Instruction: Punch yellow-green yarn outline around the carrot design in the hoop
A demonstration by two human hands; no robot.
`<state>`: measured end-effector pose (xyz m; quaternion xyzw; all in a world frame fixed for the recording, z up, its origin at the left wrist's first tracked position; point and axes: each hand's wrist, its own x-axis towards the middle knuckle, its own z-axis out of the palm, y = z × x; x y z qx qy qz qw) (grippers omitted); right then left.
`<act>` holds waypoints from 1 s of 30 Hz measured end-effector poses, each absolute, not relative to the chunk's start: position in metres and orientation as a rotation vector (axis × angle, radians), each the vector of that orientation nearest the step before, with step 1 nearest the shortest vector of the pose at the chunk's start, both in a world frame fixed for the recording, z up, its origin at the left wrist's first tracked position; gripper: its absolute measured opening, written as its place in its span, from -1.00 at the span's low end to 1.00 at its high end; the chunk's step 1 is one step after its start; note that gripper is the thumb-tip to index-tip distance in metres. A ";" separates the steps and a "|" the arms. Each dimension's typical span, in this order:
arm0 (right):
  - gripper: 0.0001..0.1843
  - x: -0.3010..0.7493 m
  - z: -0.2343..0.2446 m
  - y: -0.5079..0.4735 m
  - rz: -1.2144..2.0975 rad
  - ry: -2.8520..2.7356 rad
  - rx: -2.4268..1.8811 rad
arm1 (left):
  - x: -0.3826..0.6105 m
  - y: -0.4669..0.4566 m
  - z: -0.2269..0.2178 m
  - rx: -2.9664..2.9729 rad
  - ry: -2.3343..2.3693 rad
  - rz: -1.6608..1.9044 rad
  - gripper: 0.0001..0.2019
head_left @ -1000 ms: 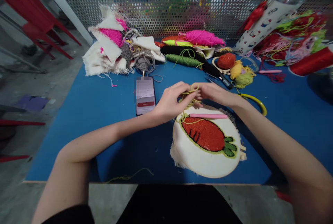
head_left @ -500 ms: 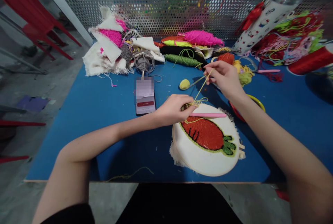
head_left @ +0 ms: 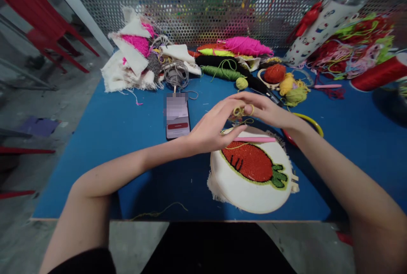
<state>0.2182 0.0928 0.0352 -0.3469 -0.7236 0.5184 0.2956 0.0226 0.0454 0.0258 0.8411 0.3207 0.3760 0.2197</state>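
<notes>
- L hand (head_left: 211, 125): fingers are stretched out, w/ thumb standing apart below them; yellow-green yarn (head_left: 238, 112) shows in the gap, but if it is pinched I cannot tell.
- R hand (head_left: 270, 110): bent toward L hand, fingertips partly hidden behind it; a loop of same yarn is at its fingers, firm grip or not I cannot tell.
- So the yarn is b/w both hands, in small loose loops.
- Just on near side of L thumb: pink tool (head_left: 257, 139), pen-like, lying on white cloth (head_left: 238, 195) in a round hoop (head_left: 261, 213). Cloth has a red carrot design (head_left: 249, 163) w/ green leaves, its leaf end pointing away from the fingers, to the R.
- L of L fingers, well apart: phone (head_left: 178, 132), screen up, partly blurred.
- R of R fingers, under the wrist side: a yellow-and-red curved handle (head_left: 313, 122), partly covered.
- Beyond the fingers: small yellow yarn ball (head_left: 241, 83), then green skein (head_left: 219, 73) & magenta skein (head_left: 249, 46).
- Beyond, to the R: orange ball (head_left: 275, 74), patterned tumbler (head_left: 321, 32) w/ red straw, red spool (head_left: 375, 74).
- Beyond, far L: cloth scraps (head_left: 114, 72) in a pile.
- Nearer the body than fingers: thin strand (head_left: 165, 210) by edge of blue table (head_left: 95, 138).
</notes>
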 end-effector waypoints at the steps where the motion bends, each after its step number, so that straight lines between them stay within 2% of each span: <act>1: -0.49 0.218 0.032 0.091 1.427 -1.928 -0.919 | 0.022 0.045 0.026 2.353 0.878 1.022 -0.64; 4: -0.61 0.219 0.019 0.090 1.466 -1.881 -1.020 | 0.010 0.042 0.026 2.393 0.951 0.961 -0.53; 8: -0.68 0.228 0.002 0.092 1.295 -1.806 -1.179 | -0.038 0.035 0.022 2.608 1.104 0.973 -0.61; 11: -0.69 0.233 -0.005 0.093 1.288 -1.798 -1.219 | -0.085 0.033 0.012 2.715 1.273 1.011 -0.47; 15: -0.68 0.234 -0.008 0.092 1.292 -1.770 -1.232 | -0.127 0.036 0.001 2.679 1.459 0.808 -0.31; 19: -0.69 0.232 -0.009 0.093 1.305 -1.738 -1.245 | -0.136 0.048 -0.004 2.625 1.525 0.643 -0.29; 30: -0.72 0.234 -0.011 0.093 1.303 -1.771 -1.244 | -0.135 0.071 -0.009 2.475 1.669 0.667 -0.25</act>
